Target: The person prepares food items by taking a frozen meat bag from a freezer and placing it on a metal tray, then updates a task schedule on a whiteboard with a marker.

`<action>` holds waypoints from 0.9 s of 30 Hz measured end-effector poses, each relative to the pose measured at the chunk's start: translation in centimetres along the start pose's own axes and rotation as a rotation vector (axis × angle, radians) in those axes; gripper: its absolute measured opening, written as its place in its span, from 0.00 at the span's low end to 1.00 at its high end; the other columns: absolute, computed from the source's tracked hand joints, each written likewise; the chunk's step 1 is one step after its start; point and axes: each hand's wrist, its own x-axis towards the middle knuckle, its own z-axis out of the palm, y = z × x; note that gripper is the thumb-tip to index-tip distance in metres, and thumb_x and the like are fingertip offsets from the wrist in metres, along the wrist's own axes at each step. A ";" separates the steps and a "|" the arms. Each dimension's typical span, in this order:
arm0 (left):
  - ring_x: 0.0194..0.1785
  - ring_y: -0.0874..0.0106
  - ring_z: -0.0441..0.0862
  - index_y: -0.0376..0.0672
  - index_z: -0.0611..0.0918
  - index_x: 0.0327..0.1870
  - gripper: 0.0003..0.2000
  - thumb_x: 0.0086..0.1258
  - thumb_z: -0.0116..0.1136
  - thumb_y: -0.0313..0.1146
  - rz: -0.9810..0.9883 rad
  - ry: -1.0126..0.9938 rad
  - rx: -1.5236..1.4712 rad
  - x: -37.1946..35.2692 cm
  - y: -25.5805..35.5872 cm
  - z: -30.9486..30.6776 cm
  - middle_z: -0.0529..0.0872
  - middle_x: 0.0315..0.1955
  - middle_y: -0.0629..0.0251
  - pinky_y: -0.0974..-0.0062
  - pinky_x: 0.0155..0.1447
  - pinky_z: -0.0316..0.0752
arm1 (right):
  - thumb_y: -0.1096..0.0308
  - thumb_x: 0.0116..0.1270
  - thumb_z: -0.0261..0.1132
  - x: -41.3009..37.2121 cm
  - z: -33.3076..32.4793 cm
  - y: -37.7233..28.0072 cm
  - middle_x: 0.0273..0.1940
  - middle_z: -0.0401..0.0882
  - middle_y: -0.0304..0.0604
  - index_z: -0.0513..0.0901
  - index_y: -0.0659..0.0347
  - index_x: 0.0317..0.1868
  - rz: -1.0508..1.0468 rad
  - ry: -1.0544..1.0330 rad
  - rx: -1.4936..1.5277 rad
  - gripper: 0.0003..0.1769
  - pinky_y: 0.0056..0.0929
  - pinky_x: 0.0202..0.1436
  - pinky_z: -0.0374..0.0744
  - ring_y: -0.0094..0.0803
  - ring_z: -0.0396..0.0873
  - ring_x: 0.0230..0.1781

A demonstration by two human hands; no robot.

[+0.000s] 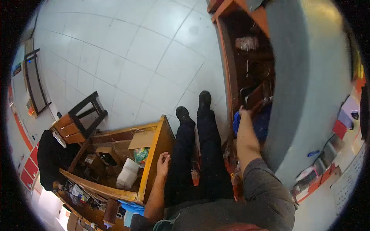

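brown item: while the right hand [244, 111] reaches into the shelf unit [226, 73], the dark brown item [255, 97] lies just by its fingertips, inside the unit and next to the blue plastic bag [263, 122].
right grip: small and blurred at the item's edge; whether the fingers close on it or only touch it, i cannot tell.
reach: the arm is stretched out over the bag; by my judgement, handling the item from here calls for a firm hold and room past the unit's front edge.
shelf unit: open at the front and dark inside; it holds the item, the bag and, farther along, a clear packet [246, 43]. other shapes in there are too dim to name.
left grip: the left hand [163, 163] is loosely curled, with nothing seen in it, just beside the yellowish rim of the wooden crate [151, 161].
wooden crate: open-topped; a white container [128, 174], cardboard boxes [107, 156], a green packet [141, 154] and a cardboard flap [142, 139] are in it.
farther out: the grey surface [291, 81] is beside the shelf unit; a black-framed stool [91, 106] is near the crate, on the pale tiled floor [135, 73].
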 end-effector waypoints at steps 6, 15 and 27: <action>0.42 0.74 0.74 0.38 0.76 0.46 0.14 0.66 0.56 0.38 0.171 0.070 0.056 -4.0 5.2 -2.1 0.77 0.34 0.66 0.77 0.50 0.69 | 0.44 0.62 0.53 -11.6 -9.7 1.0 0.42 0.79 0.59 0.79 0.74 0.41 -1.207 -0.102 -1.986 0.33 0.43 0.50 0.74 0.52 0.77 0.46; 0.57 0.68 0.72 0.42 0.70 0.62 0.26 0.67 0.53 0.45 0.244 0.067 -0.129 -5.5 8.0 -9.3 0.77 0.54 0.56 0.72 0.61 0.65 | 0.53 0.63 0.53 -31.1 -8.5 9.1 0.41 0.79 0.51 0.77 0.67 0.39 -0.288 -0.912 -1.694 0.22 0.39 0.45 0.76 0.44 0.78 0.41; 0.39 0.61 0.79 0.53 0.72 0.60 0.22 0.67 0.45 0.48 0.357 -0.200 0.499 10.6 26.2 -29.9 0.78 0.50 0.56 0.61 0.43 0.75 | 0.60 0.61 0.55 -68.3 3.7 25.5 0.39 0.78 0.37 0.74 0.57 0.43 -0.224 -1.109 -1.513 0.13 0.34 0.42 0.76 0.30 0.78 0.41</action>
